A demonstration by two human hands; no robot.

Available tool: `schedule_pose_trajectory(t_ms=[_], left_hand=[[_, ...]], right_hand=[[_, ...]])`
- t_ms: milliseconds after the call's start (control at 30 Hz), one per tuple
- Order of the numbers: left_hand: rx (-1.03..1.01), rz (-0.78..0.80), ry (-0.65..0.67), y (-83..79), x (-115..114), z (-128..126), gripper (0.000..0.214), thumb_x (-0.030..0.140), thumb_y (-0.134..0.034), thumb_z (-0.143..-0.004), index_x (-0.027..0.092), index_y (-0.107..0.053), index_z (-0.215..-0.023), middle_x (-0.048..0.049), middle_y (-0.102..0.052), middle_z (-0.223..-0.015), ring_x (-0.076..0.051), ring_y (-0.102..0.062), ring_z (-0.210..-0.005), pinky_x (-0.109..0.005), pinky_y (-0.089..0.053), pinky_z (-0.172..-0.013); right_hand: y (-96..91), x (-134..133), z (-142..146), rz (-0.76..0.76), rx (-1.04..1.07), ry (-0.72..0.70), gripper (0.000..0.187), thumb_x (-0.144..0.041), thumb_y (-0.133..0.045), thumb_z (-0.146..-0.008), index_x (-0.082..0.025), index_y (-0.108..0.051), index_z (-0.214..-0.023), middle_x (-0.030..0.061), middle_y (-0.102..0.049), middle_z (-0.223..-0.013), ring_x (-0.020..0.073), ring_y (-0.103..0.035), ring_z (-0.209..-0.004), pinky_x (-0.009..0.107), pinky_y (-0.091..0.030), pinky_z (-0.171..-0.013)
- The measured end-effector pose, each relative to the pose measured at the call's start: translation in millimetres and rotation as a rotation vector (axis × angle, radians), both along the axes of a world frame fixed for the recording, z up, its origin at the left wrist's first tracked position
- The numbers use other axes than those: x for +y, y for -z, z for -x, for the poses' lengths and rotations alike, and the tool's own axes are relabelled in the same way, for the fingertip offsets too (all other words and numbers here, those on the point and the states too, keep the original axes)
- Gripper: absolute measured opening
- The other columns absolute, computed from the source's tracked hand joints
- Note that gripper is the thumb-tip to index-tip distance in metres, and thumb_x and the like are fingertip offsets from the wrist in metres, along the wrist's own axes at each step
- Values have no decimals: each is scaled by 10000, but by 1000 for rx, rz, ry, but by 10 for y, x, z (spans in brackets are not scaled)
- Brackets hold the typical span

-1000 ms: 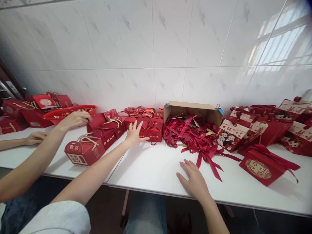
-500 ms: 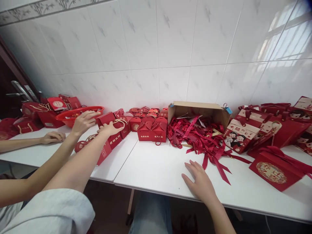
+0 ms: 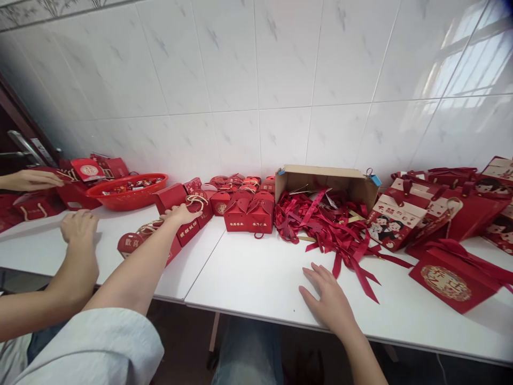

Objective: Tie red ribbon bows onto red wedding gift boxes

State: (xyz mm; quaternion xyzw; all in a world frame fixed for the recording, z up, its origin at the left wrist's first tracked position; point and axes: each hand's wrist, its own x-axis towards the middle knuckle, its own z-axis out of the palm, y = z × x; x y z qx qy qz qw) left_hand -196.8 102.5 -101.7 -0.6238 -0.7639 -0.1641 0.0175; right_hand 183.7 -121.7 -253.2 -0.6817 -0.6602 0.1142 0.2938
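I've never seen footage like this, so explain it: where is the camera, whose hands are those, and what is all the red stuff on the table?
No machine here: one camera sits on a person's head, looking down at their own bare hands. The left hand rests on a red gift box with a rope handle; whether it grips is unclear. The right hand lies flat and open on the white table, holding nothing. Red ribbons spill from a cardboard box. More red boxes and bags line the wall. The hands at far left are a co-worker's.
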Motion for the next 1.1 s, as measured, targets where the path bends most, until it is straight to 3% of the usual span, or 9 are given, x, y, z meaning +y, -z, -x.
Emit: schedule_pose_trajectory(t_ms=[67, 133, 267, 500, 600, 733, 833, 967, 1100], left_hand=[[18, 71, -112, 56, 115, -81, 851, 597, -625, -700, -44, -489, -1244, -360, -474, -1274, -549, -388, -1208, -668, -320, -904], [24, 115, -161, 100, 175, -149, 911, 645, -597, -671, 12, -456, -1312, -340, -442, -1333, -537, -367, -1239, -651, -309, -930], [26, 152, -154, 196, 202, -364, 886, 681, -501, -692, 136, -404, -1384, -252, -411, -1414, -473, -369, -1276, -608, -300, -975], [-20, 126, -191, 232, 163, -757, 829, 629, -252, -823, 114, -219, -1471, -276, -343, -1456, -470, -374, -1279, -632, -317, -937], [-27, 112, -176, 199, 94, -806, 878, 649, -241, -820, 115, -76, -1497, -273, -241, -1505, -450, -378, -1294, -604, -327, -955], [-19, 172, -89, 122, -44, -747, 1088, 685, -469, -700, 67, -52, -1492, -300, -194, -1509, -443, -368, -1314, -512, -387, -960], [17, 236, 15, 52, -207, -643, 1182, 541, -689, -552, 88, -130, -1490, -289, -285, -1479, -442, -416, -1284, -449, -431, -935], [62, 260, 126, 16, -501, -623, 1171, 468, -720, -516, 106, -172, -1487, -283, -353, -1444, -456, -486, -1215, -448, -451, -902], [62, 207, 304, 139, -740, -953, 1101, 508, -665, -600, 184, -120, -1500, -227, -363, -1452, -398, -475, -1245, -407, -448, -916]], right_hand=[[1, 2, 0, -6, -3, -2, 462, -389, -469, -864, -180, -593, -1257, 88, -470, -1422, 297, -361, -1354, 461, -362, -1084], [0, 4, 1, -8, -10, -4, 463, -389, -470, -864, -179, -593, -1258, 87, -469, -1423, 304, -355, -1357, 468, -356, -1087], [-4, 8, 1, -9, -34, -6, 454, -384, -468, -869, -164, -611, -1239, 99, -475, -1416, 316, -360, -1352, 469, -353, -1087], [-1, 8, -5, -16, -47, -12, 432, -363, -452, -880, -151, -632, -1211, 114, -481, -1409, 323, -368, -1344, 472, -353, -1084], [-2, 7, -8, -12, -33, -13, 433, -362, -458, -877, -147, -634, -1210, 117, -478, -1411, 325, -367, -1344, 479, -350, -1084], [-3, 7, -10, -16, -29, -17, 431, -347, -464, -873, -142, -636, -1211, 114, -482, -1408, 323, -370, -1343, 474, -351, -1084], [-3, 5, -6, -25, -30, -22, 424, -341, -469, -871, -146, -639, -1207, 108, -488, -1404, 316, -375, -1341, 465, -363, -1079], [-13, -3, 6, -17, -27, -14, 430, -347, -458, -874, -151, -638, -1212, 99, -480, -1412, 316, -368, -1347, 464, -362, -1082], [-25, -7, 11, -5, -25, -20, 442, -356, -450, -878, -150, -628, -1227, 100, -471, -1420, 315, -361, -1352, 467, -360, -1082]])
